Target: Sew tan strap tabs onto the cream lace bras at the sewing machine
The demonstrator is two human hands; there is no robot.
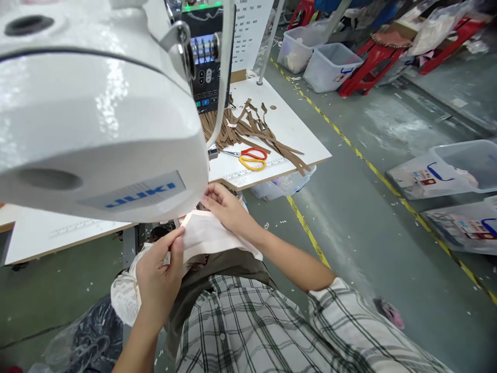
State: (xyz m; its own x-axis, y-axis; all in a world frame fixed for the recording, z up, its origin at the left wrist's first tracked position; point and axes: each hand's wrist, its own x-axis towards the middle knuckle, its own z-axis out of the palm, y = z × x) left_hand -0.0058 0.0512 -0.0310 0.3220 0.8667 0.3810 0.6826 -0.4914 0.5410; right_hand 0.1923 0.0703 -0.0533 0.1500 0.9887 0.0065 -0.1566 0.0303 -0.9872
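A pale pink piece of fabric [212, 233] stretches between my two hands, just under the head of a white sewing machine [155, 129]. My left hand [163, 264] pinches its left edge between thumb and fingers. At the upper right edge, my right hand [227, 207] grips the cloth, its fingertips close to the machine head. The machine hides the needle area. White lace [126, 300] bunches behind my left wrist, and whether it joins the pink fabric I cannot tell.
Scissors with red and yellow handles [252, 158] lie on the white table [306, 140] beside brown strips [256, 129]. A control panel [207, 62] stands behind. Plastic bins [332, 65] and a red stool [373, 59] stand on the floor at right.
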